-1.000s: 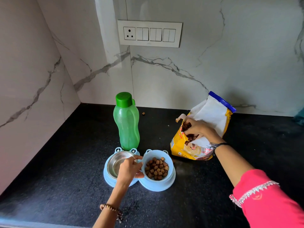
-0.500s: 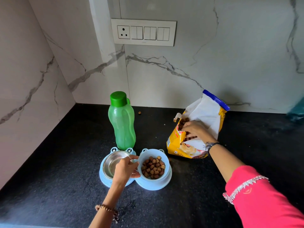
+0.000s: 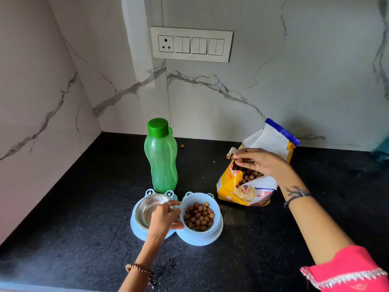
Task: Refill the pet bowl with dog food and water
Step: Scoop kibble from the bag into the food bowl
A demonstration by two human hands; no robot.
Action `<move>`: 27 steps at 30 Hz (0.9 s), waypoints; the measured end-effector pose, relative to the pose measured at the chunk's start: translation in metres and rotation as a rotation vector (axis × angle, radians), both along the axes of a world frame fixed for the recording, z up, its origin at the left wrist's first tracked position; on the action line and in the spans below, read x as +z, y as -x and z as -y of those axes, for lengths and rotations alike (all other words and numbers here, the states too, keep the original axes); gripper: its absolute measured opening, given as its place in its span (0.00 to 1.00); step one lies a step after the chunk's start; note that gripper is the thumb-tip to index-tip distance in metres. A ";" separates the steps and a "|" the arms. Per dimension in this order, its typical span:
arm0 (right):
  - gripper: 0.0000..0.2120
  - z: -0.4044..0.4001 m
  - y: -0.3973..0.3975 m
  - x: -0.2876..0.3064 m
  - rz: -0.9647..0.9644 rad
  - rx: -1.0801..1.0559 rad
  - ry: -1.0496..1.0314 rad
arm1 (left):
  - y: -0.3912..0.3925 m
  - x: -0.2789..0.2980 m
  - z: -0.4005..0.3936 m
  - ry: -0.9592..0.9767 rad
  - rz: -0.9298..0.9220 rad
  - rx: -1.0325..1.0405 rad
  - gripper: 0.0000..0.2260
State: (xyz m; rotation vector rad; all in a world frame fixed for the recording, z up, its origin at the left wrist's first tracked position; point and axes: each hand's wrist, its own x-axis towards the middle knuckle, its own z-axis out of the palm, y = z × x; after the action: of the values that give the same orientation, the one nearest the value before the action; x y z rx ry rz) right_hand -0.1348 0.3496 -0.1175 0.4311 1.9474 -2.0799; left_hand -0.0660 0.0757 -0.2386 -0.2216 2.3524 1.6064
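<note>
White marble-look walls (image 3: 294, 81) with grey veins meet in a corner behind the black speckled table (image 3: 84, 239). A cream switch panel (image 3: 191, 44) with one socket is mounted on the back wall. Soft light glosses the tiles.

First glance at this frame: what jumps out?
The green bottle stands capped at centre, just behind the blue double pet bowl, whose right cup holds kibble while its steel left cup looks empty. The left hand grips the bowl's middle; to the right, the right hand pinches kibble at the open yellow food bag.
</note>
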 end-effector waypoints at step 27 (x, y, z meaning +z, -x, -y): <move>0.10 0.070 -0.060 -0.080 -0.246 0.005 -0.824 | -0.001 -0.005 0.003 -0.150 0.056 0.040 0.08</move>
State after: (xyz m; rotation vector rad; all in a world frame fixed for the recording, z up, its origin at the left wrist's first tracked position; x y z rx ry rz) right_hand -0.0752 0.2797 -0.1979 0.3172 2.8971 -1.2741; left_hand -0.0649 0.0727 -0.2438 -0.2801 2.1875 1.7624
